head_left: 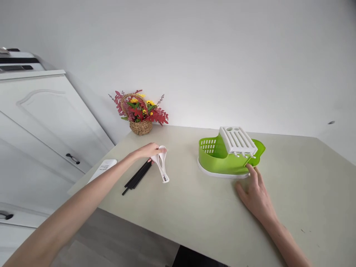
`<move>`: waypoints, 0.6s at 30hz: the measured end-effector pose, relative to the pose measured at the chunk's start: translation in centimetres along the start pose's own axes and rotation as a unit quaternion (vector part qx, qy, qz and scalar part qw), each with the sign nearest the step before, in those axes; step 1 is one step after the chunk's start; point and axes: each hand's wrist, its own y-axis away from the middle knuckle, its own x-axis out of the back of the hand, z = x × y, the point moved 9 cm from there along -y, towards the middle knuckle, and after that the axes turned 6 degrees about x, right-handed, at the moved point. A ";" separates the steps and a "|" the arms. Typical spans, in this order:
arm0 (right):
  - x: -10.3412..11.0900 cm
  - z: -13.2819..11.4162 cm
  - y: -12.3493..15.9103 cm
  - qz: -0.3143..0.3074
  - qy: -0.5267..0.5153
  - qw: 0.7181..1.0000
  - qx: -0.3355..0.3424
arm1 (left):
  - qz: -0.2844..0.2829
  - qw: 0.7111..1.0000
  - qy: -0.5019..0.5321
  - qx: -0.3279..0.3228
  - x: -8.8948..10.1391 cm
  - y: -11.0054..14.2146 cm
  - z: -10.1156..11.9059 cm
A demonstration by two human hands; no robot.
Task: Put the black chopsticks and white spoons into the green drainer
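Observation:
My left hand [150, 150] is closed on white spoons [162, 158], gripping them by the bowl end while their handles point down toward me. Just under that hand, a bundle of black chopsticks [138, 177] lies on the table, its upper end partly hidden by my fingers. A green plastic utensil rack [219, 162] stands on a white base, with a white slotted tray with hooks [237, 140] on top. My right hand [256, 191] is at its front right corner, index fingertip against the green wall, thumb spread apart, nothing visible in the palm.
A wicker basket [141, 127] of red and yellow flowers stands at the back left of the pale table [189, 211]. A white flat object [102, 168] with printed text lies at the left edge. White cabinets [41, 122] flank the table's left side.

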 end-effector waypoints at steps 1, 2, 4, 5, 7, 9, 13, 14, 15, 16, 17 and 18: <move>0.0 0.0 0.0 -0.003 0.003 1.000 -0.004 | -0.011 1.000 -0.013 0.004 -0.4 0.0 0.0; 0.0 0.0 0.1 -0.005 0.005 1.000 -0.007 | -0.023 0.999 -0.029 0.009 -0.7 0.1 0.1; 0.1 -0.1 0.1 -0.006 0.006 1.000 -0.009 | -0.047 0.996 -0.072 0.020 -1.4 0.1 0.2; 0.1 -0.1 0.1 -0.005 0.005 1.000 -0.010 | -0.056 0.993 -0.097 0.022 -1.7 0.2 0.3; 0.0 -0.1 0.1 -0.006 0.003 1.000 -0.011 | -0.068 0.988 -0.135 0.017 -2.3 0.2 0.5; -0.1 0.0 0.1 -0.007 0.004 1.000 -0.013 | -0.071 0.986 -0.149 0.006 -2.6 0.2 0.6; -0.3 0.4 0.2 -0.003 0.011 1.000 -0.012 | -0.061 0.986 -0.156 -0.015 -3.1 0.3 0.5; -0.3 0.6 0.2 -0.004 0.012 1.000 -0.011 | -0.056 0.985 -0.162 -0.023 -3.2 0.3 0.5; -0.4 0.8 0.2 -0.005 0.011 1.000 -0.010 | -0.050 0.984 -0.168 -0.032 -3.3 0.3 0.5; -0.5 1.0 0.2 -0.007 0.011 1.000 -0.010 | -0.043 0.983 -0.174 -0.041 -3.4 0.3 0.6; -0.6 1.2 0.2 -0.008 0.012 1.000 -0.011 | -0.037 0.982 -0.178 -0.047 -3.6 0.4 0.6; -0.6 1.3 0.2 -0.010 0.013 1.000 -0.012 | -0.029 0.982 -0.180 -0.054 -3.7 0.4 0.6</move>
